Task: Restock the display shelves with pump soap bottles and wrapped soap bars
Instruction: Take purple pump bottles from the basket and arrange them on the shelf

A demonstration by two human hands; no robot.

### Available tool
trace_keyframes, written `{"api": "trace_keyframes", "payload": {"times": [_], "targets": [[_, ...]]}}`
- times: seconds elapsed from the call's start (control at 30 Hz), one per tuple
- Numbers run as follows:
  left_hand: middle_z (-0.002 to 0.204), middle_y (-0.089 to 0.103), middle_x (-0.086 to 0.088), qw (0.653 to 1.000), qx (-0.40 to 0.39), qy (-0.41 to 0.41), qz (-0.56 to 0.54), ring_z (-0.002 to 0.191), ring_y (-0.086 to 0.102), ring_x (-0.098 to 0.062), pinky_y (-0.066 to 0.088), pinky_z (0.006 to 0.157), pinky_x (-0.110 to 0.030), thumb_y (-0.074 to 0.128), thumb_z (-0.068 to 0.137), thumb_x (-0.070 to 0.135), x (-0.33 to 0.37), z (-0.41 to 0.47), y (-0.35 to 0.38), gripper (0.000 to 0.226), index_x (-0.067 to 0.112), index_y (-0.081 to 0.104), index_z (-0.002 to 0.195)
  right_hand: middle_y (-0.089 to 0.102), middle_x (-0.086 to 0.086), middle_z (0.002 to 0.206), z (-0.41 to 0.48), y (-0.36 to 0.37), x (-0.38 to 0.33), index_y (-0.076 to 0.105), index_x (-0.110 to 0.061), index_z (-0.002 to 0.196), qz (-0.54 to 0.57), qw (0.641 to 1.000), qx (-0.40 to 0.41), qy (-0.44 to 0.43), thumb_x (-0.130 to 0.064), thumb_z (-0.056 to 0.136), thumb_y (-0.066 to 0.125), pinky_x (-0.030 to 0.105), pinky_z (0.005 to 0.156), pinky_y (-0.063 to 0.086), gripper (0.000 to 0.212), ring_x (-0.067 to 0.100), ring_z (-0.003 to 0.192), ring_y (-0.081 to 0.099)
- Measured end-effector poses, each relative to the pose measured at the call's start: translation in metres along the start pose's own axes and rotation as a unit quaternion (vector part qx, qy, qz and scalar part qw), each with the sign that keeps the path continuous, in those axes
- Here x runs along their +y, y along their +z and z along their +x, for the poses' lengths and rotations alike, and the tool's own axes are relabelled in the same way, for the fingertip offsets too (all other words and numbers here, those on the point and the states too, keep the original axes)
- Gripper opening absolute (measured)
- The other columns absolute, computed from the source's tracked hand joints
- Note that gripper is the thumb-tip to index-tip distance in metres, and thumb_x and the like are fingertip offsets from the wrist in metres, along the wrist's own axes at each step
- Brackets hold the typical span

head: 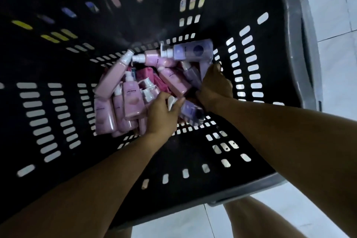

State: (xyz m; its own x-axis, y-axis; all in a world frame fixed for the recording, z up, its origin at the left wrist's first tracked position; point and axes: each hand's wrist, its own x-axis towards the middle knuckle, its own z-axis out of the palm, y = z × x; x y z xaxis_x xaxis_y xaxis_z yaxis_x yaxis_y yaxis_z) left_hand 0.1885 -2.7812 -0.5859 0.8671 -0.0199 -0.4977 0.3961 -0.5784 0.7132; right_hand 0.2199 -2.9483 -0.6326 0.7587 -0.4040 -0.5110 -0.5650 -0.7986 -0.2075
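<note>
Both my arms reach down into a deep dark slotted basket (63, 141). On its floor lies a heap of several pink pump soap bottles (133, 100) and a few purple ones, with pink wrapped soap bars (147, 72) half buried beneath them. My left hand (162, 112) grips the white pump head of a purple bottle (191, 112) lying near the front of the heap. My right hand (214, 85) curls round the lower end of another purple bottle (203, 68) at the right of the heap. A larger purple pump bottle (193, 50) lies across the far side.
The basket's grey rim (307, 48) runs along the right and front. White tiled floor (338, 15) shows outside it on the right and below. My bare legs (257, 218) stand by the basket's front edge. Coloured goods show faintly through the far wall's slots.
</note>
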Motion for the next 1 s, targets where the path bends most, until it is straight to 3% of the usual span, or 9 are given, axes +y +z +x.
{"api": "trace_keyframes", "payload": {"times": [0.17,0.3,0.4,0.47,0.57,0.67,0.73,0.87,1.0], "targets": [[0.074,0.06,0.002,0.998,0.002,-0.047,-0.037,0.062,0.052,0.002,0.035,0.051,-0.007,0.064,0.093,0.036,0.019,-0.005,-0.028,0.026,0.014,0.056,0.083,0.066,0.012,0.103,-0.006,-0.022,-0.008,0.06,-0.011,0.111,-0.038,0.995,-0.097,-0.005,-0.041,0.082,0.067,0.034,0.076,0.053,0.043,0.032,0.098,0.066],[0.088,0.065,-0.001,0.996,0.042,-0.07,-0.04,0.073,0.056,-0.004,0.037,0.056,-0.001,0.061,0.094,0.04,0.046,-0.017,-0.053,0.032,0.008,0.062,0.1,0.061,0.0,0.078,-0.046,-0.06,-0.01,0.049,-0.024,0.113,-0.016,0.991,-0.127,0.042,-0.049,0.082,0.062,0.036,0.071,0.054,0.042,0.025,0.076,0.063],[0.093,0.066,-0.001,0.996,0.058,-0.061,-0.033,0.084,0.062,-0.017,0.049,0.075,-0.018,0.061,0.093,0.043,0.076,-0.032,-0.084,0.035,0.01,0.064,0.104,0.068,0.004,0.079,-0.095,-0.106,-0.021,0.063,-0.01,0.093,0.154,0.957,-0.156,0.19,-0.05,0.08,0.065,0.036,0.058,0.06,0.042,0.023,0.062,0.069],[0.087,0.067,0.004,0.995,0.07,-0.047,-0.043,0.081,0.062,-0.014,0.051,0.075,-0.027,0.062,0.091,0.046,0.106,-0.047,-0.117,0.033,0.014,0.065,0.099,0.069,0.008,0.082,-0.135,-0.146,-0.031,0.064,-0.009,0.09,0.315,0.908,-0.161,0.224,-0.038,0.074,0.072,0.044,0.057,0.062,0.034,0.027,0.061,0.07],[0.078,0.068,0.009,0.99,0.096,-0.026,-0.104,0.071,0.063,-0.009,0.05,0.066,-0.018,0.066,0.088,0.045,0.157,-0.076,-0.173,0.021,0.024,0.068,0.091,0.074,0.01,0.085,-0.199,-0.216,-0.057,0.064,-0.014,0.101,0.437,0.87,-0.155,0.166,-0.03,0.05,0.074,0.049,0.065,0.061,0.055,0.029,0.07,0.071],[0.068,0.069,0.006,0.979,0.118,-0.007,-0.168,0.056,0.061,-0.007,0.053,0.057,-0.028,0.07,0.086,0.044,0.229,-0.106,-0.25,0.014,0.031,0.07,0.082,0.075,-0.002,0.087,-0.252,-0.303,-0.108,0.065,-0.029,0.102,0.484,0.86,-0.145,0.066,-0.029,0.042,0.074,0.022,0.056,0.053,0.06,0.013,0.073,0.072],[0.07,0.071,0.012,0.974,0.135,0.051,-0.174,0.059,0.06,0.0,0.05,0.062,-0.024,0.069,0.085,0.045,0.281,-0.125,-0.306,0.014,0.033,0.072,0.078,0.075,-0.004,0.086,-0.275,-0.362,-0.15,0.067,-0.028,0.098,0.503,0.855,-0.128,0.002,-0.021,0.045,0.075,0.016,0.055,0.05,0.055,0.009,0.073,0.071],[0.087,0.075,0.018,0.952,0.159,0.145,-0.219,0.08,0.066,0.006,0.047,0.071,-0.012,0.063,0.083,0.054,0.393,-0.169,-0.434,0.028,0.029,0.076,0.089,0.074,-0.004,0.078,-0.315,-0.492,-0.247,0.066,-0.016,0.093,0.541,0.832,-0.063,-0.11,-0.028,0.039,0.07,0.019,0.055,0.05,0.055,0.006,0.066,0.066],[0.082,0.073,0.024,0.905,0.226,0.261,-0.249,0.073,0.063,0.011,0.044,0.069,-0.005,0.062,0.076,0.047,0.479,-0.22,-0.553,0.021,0.031,0.074,0.085,0.075,0.006,0.092,-0.356,-0.596,-0.325,0.064,-0.018,0.108,0.583,0.783,-0.062,-0.21,-0.027,0.042,0.074,0.039,0.071,0.056,0.067,0.021,0.08,0.069]]}}
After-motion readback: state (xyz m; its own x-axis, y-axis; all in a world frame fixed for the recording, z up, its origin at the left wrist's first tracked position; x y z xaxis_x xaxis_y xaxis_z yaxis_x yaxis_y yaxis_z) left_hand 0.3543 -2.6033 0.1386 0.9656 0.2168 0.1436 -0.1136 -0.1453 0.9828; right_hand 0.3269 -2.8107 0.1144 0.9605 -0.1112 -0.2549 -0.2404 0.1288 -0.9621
